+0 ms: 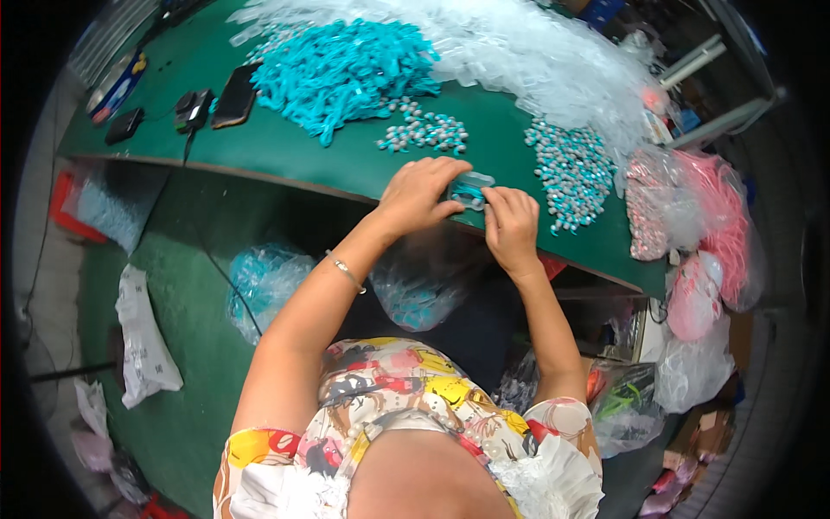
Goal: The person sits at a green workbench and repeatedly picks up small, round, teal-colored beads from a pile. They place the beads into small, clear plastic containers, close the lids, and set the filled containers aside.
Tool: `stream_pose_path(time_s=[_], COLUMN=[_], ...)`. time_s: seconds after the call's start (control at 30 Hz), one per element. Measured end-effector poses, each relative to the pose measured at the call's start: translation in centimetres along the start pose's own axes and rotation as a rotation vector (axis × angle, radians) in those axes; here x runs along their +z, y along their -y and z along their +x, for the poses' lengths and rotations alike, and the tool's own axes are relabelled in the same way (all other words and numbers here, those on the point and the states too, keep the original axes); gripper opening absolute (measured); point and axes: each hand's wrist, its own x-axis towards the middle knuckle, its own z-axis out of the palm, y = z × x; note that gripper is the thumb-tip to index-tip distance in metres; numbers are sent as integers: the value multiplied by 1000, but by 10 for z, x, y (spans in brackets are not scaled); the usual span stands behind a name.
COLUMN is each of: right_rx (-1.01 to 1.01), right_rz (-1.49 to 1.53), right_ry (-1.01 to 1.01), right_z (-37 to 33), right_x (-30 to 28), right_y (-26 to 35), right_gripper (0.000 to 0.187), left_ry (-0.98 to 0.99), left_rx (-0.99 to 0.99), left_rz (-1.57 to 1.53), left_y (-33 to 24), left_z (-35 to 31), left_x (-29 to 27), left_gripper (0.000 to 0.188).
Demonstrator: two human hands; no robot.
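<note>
At the table's front edge, a small clear plastic case (473,182) with a teal piece (468,192) in it lies between my hands. My left hand (424,192) grips the case from the left, thumb below and fingers above. On its right side, my right hand (513,221) pinches the case's end; whether its fingertips also touch the teal piece is hidden. Behind my left hand are some small grey-and-teal round pieces (425,130), and farther back a big heap of teal plastic pieces (346,73). More grey-and-teal round pieces (571,173) lie right of my right hand.
A large pile of clear plastic cases (527,56) covers the back of the green table (285,156). A phone (234,95) and a small black device (192,111) lie at left. Bags of pink pieces (722,225) hang at the right edge; bagged teal pieces (270,285) sit below.
</note>
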Motion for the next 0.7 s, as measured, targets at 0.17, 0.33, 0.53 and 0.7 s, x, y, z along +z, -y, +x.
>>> stream_pose_path(time_s=[0.17, 0.33, 0.53, 0.7], right_rx=[121, 17, -13, -45], right_rz=[156, 337, 322, 372], right_ry=[-85, 106, 98, 118], right_z=[7, 19, 18, 26], right_x=[-5, 5, 7, 15], right_y=[-1, -12, -14, -10], right_gripper=[32, 36, 28, 22], left_ry=[-6, -19, -36, -59], left_rx=[23, 33, 54, 49], left_rz=[-9, 17, -71, -105], left_y=[1, 8, 7, 12], left_z=[2, -2, -2, -6], left_x=[-1, 1, 4, 3], left_gripper=[51, 35, 27, 22])
